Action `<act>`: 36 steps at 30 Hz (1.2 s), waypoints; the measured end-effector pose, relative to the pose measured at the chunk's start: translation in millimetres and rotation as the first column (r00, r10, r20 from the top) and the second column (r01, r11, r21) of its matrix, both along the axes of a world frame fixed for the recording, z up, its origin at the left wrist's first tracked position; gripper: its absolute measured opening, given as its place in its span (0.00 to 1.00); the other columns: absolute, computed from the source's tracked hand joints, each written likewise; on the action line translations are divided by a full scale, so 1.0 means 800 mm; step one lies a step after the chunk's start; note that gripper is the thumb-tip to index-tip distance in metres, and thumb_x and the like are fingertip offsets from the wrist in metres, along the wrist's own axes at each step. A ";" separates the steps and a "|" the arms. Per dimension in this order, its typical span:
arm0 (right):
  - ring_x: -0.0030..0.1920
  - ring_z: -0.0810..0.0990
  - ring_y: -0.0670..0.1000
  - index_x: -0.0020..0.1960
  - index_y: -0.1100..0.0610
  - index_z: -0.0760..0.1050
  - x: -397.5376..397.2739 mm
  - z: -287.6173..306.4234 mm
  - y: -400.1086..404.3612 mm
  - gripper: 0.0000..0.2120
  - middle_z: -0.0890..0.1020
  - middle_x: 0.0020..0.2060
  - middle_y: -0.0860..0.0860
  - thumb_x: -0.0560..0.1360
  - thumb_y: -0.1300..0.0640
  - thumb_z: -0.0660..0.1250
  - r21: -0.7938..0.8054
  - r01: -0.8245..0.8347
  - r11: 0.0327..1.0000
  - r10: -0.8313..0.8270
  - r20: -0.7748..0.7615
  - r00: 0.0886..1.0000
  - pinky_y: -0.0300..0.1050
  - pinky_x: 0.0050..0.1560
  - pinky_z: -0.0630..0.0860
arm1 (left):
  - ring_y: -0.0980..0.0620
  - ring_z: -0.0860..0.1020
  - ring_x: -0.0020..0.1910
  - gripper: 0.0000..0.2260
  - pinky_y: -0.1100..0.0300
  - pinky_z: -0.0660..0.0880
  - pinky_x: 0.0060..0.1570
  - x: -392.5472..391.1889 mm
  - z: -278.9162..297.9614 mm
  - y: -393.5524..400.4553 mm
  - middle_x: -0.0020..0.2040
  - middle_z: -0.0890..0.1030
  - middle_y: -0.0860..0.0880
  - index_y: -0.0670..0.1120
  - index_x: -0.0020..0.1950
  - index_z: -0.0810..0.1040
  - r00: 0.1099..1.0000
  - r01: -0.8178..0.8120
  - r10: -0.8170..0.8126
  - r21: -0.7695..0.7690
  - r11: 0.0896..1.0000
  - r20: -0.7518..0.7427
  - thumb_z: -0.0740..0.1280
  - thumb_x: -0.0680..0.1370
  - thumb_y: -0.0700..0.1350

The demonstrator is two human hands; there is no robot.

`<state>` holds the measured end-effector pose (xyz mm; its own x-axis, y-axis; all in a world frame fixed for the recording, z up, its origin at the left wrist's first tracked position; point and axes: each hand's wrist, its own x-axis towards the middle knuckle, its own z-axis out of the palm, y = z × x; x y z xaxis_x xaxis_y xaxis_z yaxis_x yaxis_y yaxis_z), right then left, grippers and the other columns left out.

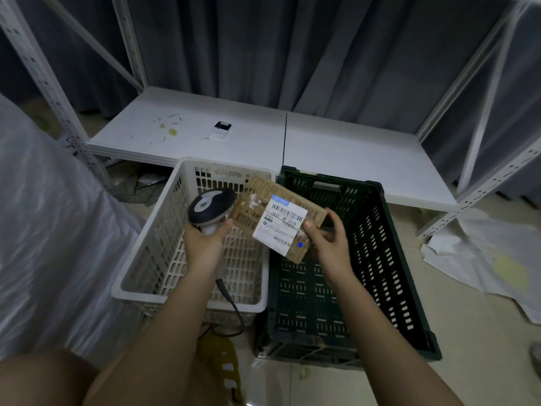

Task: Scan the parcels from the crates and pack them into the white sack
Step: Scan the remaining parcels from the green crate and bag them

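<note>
Brown cardboard parcel, flat, white barcode label facing up, small blue dot near its lower corner; I see it held in the air over the gap between the two crates, tilted. My right hand pinches its right edge, thumb on top. My left hand grips the handle of the barcode scanner, its dark head just beside the parcel's left end, cable trailing down. White crate at left, dark green crate at right, touching side by side on the floor. White sack, translucent, stands at far left. Low white shelf behind, small white device lying on it
</note>
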<state>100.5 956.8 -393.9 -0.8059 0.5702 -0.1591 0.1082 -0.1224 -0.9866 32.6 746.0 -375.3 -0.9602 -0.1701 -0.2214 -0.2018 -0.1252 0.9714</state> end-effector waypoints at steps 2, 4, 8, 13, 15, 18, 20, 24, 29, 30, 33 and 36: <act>0.44 0.86 0.49 0.73 0.45 0.62 -0.010 0.012 0.018 0.31 0.82 0.50 0.52 0.75 0.55 0.71 0.015 0.029 0.999 -0.029 0.023 0.999 0.44 0.41 0.83 | 0.52 0.77 0.57 0.29 0.56 0.72 0.60 0.007 0.009 0.002 0.61 0.78 0.49 0.45 0.69 0.71 0.995 0.092 -0.093 -0.030 0.995 -0.024 0.76 0.70 0.44; 0.45 0.85 0.51 0.75 0.48 0.60 -0.018 0.018 0.032 0.31 0.81 0.54 0.55 0.76 0.57 0.70 0.018 0.046 0.999 -0.047 0.058 0.997 0.49 0.45 0.83 | 0.51 0.78 0.56 0.28 0.52 0.74 0.61 0.017 0.016 0.005 0.59 0.79 0.48 0.45 0.67 0.72 0.980 0.194 -0.196 -0.052 0.980 -0.037 0.77 0.69 0.45; 0.45 0.83 0.48 0.76 0.49 0.59 -0.027 0.017 0.044 0.31 0.77 0.57 0.51 0.77 0.57 0.69 0.029 0.059 0.998 -0.062 0.106 0.992 0.48 0.44 0.81 | 0.52 0.79 0.54 0.24 0.47 0.76 0.59 0.036 0.018 0.014 0.55 0.81 0.51 0.49 0.63 0.74 0.943 0.329 -0.333 -0.086 0.940 -0.031 0.76 0.70 0.44; 0.55 0.82 0.58 0.74 0.49 0.61 -0.038 0.009 0.043 0.30 0.73 0.67 0.55 0.76 0.57 0.70 -0.023 0.090 0.996 -0.087 0.135 0.987 0.55 0.50 0.81 | 0.54 0.80 0.53 0.26 0.50 0.77 0.57 0.048 0.009 0.012 0.56 0.81 0.52 0.49 0.66 0.74 0.888 0.457 -0.459 -0.155 0.876 0.025 0.77 0.69 0.46; 0.55 0.82 0.58 0.74 0.49 0.60 -0.040 0.005 0.042 0.30 0.74 0.67 0.56 0.76 0.57 0.70 -0.042 0.094 0.995 -0.088 0.137 0.987 0.56 0.50 0.81 | 0.50 0.79 0.54 0.26 0.50 0.77 0.57 0.050 0.005 0.010 0.57 0.81 0.50 0.48 0.67 0.73 0.863 0.501 -0.503 -0.183 0.846 0.037 0.76 0.70 0.45; 0.54 0.82 0.57 0.74 0.48 0.61 -0.042 0.000 0.044 0.31 0.75 0.67 0.57 0.76 0.58 0.70 -0.061 0.094 0.994 -0.084 0.142 0.986 0.61 0.52 0.81 | 0.45 0.78 0.57 0.26 0.49 0.76 0.57 0.054 0.002 0.010 0.59 0.79 0.45 0.48 0.69 0.70 0.824 0.559 -0.564 -0.223 0.798 0.048 0.74 0.73 0.45; 0.52 0.84 0.57 0.74 0.47 0.61 -0.042 -0.003 0.043 0.30 0.76 0.65 0.57 0.76 0.58 0.70 -0.066 0.084 0.994 -0.074 0.152 0.986 0.59 0.48 0.82 | 0.43 0.77 0.58 0.25 0.51 0.75 0.55 0.054 0.000 0.011 0.59 0.79 0.42 0.48 0.69 0.70 0.812 0.576 -0.582 -0.235 0.783 0.049 0.73 0.74 0.44; 0.49 0.85 0.56 0.73 0.48 0.61 -0.040 -0.004 0.041 0.29 0.78 0.63 0.58 0.77 0.58 0.69 -0.072 0.073 0.995 -0.062 0.146 0.987 0.52 0.40 0.82 | 0.41 0.77 0.58 0.24 0.52 0.76 0.53 0.052 0.000 0.012 0.59 0.79 0.39 0.46 0.69 0.70 0.811 0.574 -0.583 -0.264 0.775 0.048 0.72 0.74 0.43; 0.45 0.86 0.53 0.72 0.49 0.63 -0.039 0.000 0.038 0.28 0.81 0.58 0.57 0.77 0.59 0.69 -0.081 0.064 0.995 -0.053 0.130 0.990 0.45 0.31 0.80 | 0.38 0.75 0.59 0.25 0.45 0.74 0.58 0.050 -0.006 0.013 0.60 0.77 0.37 0.45 0.69 0.70 0.794 0.600 -0.603 -0.257 0.757 0.079 0.72 0.74 0.43; 0.44 0.86 0.52 0.72 0.49 0.63 -0.039 0.001 0.038 0.28 0.81 0.57 0.56 0.77 0.59 0.69 -0.082 0.064 0.995 -0.053 0.128 0.990 0.46 0.32 0.80 | 0.37 0.75 0.59 0.25 0.45 0.74 0.58 0.050 -0.006 0.013 0.60 0.77 0.36 0.46 0.69 0.69 0.795 0.599 -0.602 -0.261 0.757 0.078 0.72 0.74 0.44; 0.45 0.86 0.52 0.73 0.50 0.62 -0.040 0.006 0.036 0.28 0.82 0.51 0.51 0.76 0.59 0.69 -0.057 0.060 0.997 -0.054 0.103 0.993 0.51 0.41 0.83 | 0.42 0.77 0.59 0.27 0.45 0.75 0.59 0.050 -0.005 0.012 0.61 0.78 0.42 0.47 0.70 0.69 0.804 0.579 -0.593 -0.287 0.763 0.047 0.73 0.73 0.46; 0.48 0.85 0.53 0.74 0.48 0.61 -0.040 0.026 0.023 0.31 0.82 0.53 0.53 0.76 0.57 0.70 0.004 0.029 1.000 -0.029 0.052 0.998 0.56 0.51 0.82 | 0.53 0.76 0.58 0.27 0.60 0.74 0.57 0.050 0.006 0.007 0.62 0.77 0.51 0.47 0.69 0.69 0.857 0.487 -0.514 -0.262 0.833 -0.041 0.74 0.72 0.43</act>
